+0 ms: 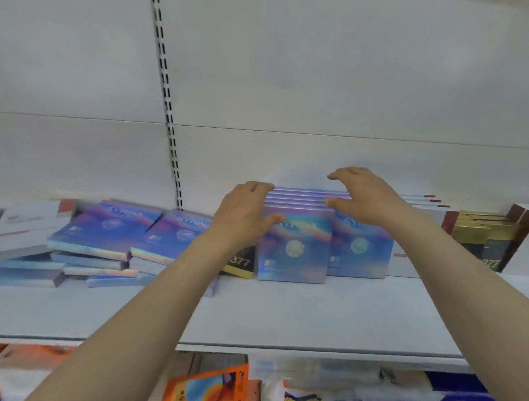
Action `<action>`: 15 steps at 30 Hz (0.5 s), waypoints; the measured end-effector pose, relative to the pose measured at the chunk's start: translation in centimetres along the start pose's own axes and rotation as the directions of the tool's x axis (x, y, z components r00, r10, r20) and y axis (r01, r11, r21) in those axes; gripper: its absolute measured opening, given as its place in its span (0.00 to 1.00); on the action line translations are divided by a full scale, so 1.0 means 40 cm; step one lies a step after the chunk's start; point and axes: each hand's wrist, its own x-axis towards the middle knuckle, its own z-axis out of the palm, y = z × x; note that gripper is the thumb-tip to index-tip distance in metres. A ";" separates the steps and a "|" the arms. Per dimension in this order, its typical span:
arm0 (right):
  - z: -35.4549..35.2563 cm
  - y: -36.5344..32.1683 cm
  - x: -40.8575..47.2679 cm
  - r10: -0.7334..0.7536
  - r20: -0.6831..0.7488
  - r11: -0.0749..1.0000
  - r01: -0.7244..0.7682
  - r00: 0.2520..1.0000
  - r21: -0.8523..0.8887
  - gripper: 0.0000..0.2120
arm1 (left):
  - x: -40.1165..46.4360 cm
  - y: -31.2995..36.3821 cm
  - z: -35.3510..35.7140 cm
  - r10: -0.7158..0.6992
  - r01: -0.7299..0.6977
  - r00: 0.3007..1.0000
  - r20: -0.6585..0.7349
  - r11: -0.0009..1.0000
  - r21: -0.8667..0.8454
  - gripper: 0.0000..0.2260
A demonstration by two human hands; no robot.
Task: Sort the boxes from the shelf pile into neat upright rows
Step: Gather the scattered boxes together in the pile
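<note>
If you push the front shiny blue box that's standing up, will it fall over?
Probably, yes. The front blue box is thin and tall, standing on a narrow edge, so a push on its face would likely tip it. The left hand and right hand steady the row. Its glossy skin looks slippery, and it seems stiff cardboard.

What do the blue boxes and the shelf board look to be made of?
Blue boxes: likely thin card with a holographic foil finish, given the rainbow sheen along faces and edges. Shelf board: smooth, matte pale grey, probably painted metal or laminate; the look leaves it open.
</note>
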 end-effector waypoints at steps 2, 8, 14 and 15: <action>-0.048 -0.091 0.006 -0.040 -0.036 0.999 0.042 0.999 0.035 0.27 | -0.029 -0.057 -0.084 -0.026 0.026 1.000 -0.002 1.000 -0.013 0.28; -0.130 -0.413 -0.015 -0.180 -0.145 0.974 0.197 0.973 0.109 0.24 | -0.170 -0.249 -0.342 -0.070 0.076 0.994 -0.086 0.995 0.067 0.25; -0.119 -0.708 -0.060 -0.268 -0.178 0.936 0.300 0.947 0.183 0.24 | -0.360 -0.426 -0.507 -0.120 0.136 0.984 -0.128 0.984 0.119 0.25; -0.110 -0.751 -0.064 -0.275 -0.174 0.931 0.307 0.945 0.197 0.24 | -0.392 -0.455 -0.524 -0.135 0.150 0.982 -0.130 0.981 0.120 0.25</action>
